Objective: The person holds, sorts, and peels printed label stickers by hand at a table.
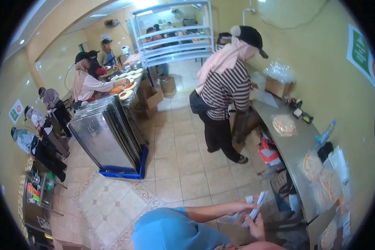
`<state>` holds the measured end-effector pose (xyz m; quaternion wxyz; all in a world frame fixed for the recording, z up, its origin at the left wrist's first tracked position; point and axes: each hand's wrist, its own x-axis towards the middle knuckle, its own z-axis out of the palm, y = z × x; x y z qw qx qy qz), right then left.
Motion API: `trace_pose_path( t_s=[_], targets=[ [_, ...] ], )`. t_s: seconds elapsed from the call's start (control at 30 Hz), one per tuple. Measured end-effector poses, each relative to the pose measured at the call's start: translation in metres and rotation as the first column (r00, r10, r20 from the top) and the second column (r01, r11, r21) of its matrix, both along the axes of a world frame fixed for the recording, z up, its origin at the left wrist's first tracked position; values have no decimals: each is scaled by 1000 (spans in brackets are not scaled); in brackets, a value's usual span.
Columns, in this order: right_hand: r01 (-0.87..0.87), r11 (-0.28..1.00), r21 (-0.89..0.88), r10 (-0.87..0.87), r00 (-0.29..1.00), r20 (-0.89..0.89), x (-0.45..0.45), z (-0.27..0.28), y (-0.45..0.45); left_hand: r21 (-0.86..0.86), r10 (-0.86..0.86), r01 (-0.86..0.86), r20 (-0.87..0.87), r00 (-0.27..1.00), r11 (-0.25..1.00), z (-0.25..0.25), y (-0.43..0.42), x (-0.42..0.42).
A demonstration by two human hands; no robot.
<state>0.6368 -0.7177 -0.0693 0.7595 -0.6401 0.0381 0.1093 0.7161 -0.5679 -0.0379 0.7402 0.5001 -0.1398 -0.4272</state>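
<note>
At the bottom of the head view, below a blue garment or cap (171, 229), both hands come together at a thin bundle of white strips (254, 210), perhaps paper or labels. My left hand (239, 205) reaches in from the left, its fingers closed on the upper part of the bundle. Lower down, my right hand (256, 227) grips the bundle's other side. Something translucent (231, 218), perhaps plastic film, hangs by the left hand. The exact finger positions are too small to make out.
A long counter (293, 166) runs along the right, bearing bagged flat round breads (284, 125) and a bottle (328, 131). A person in a striped top (227, 83) bends over it. Metal trays (106, 137) stand in a blue crate (143, 164). Several people work at left.
</note>
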Motion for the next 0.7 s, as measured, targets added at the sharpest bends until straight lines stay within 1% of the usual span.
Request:
trace_pose_path(
  t_s=[0.03,0.07,0.1,0.13,0.17,0.2,0.23,0.27,0.3,0.33,0.37,0.4,0.43,0.47,0.5,0.53,0.6,0.67,0.7],
  targets=[
    [9,999,45,-9,1000,-5,-1,3,-2,-91,47,-50,-32,998,995,-11,-9,1],
    [29,995,91,-27,999,-17,-3,7,-4,-78,52,-52,4,999,996,-24,-10,6],
    [30,964,265,-23,999,-33,-5,10,-8,-61,38,-36,33,999,998,-20,-9,11],
    [72,897,436,-63,997,-36,-4,15,-12,-77,55,-63,-108,993,995,-21,-11,14],
    [-32,848,530,-31,994,108,-3,24,-15,-70,28,-47,-244,969,996,-22,-17,15],
    [-15,812,583,-63,992,113,-2,30,-13,-39,64,-72,-193,979,997,-16,-17,14],
    [28,810,586,-72,996,52,-3,37,-14,13,47,-46,-134,990,999,-13,-18,16],
    [164,844,510,-101,984,-149,-8,48,-19,-7,-56,55,-118,991,998,-32,-16,25],
    [126,939,319,-86,987,-138,-15,48,-25,123,-128,143,-120,984,982,-28,-12,26],
    [158,953,258,-170,985,23,-20,60,-28,-55,-167,167,5,986,984,-18,-23,19],
    [201,941,272,-185,979,-84,-26,67,-33,-87,-184,180,-33,982,980,-2,-29,7],
    [260,920,294,-262,965,-32,-27,56,-40,-165,-162,152,-52,985,975,3,-52,1],
    [271,911,310,-290,957,18,-33,43,-47,-155,-238,223,-92,967,963,-10,-67,-4],
    [303,888,346,-318,948,-14,-42,45,-49,-209,-213,177,-162,964,962,-22,-63,-5],
    [309,868,388,-335,942,-2,-49,57,-59,-268,-171,109,-219,961,957,-29,-60,-5],
    [322,856,404,-353,936,2,-22,63,-47,-262,-179,113,-244,953,958,-46,-42,27],
    [327,836,442,-467,846,258,-22,99,-48,-98,-294,281,-170,940,955,-59,-69,43],
    [176,900,399,-337,862,378,-32,143,-51,81,-397,410,-136,908,908,-66,-82,45],
    [94,946,310,-259,795,548,-29,153,-57,182,-441,458,-126,888,870,-68,-81,45]
  ],
)
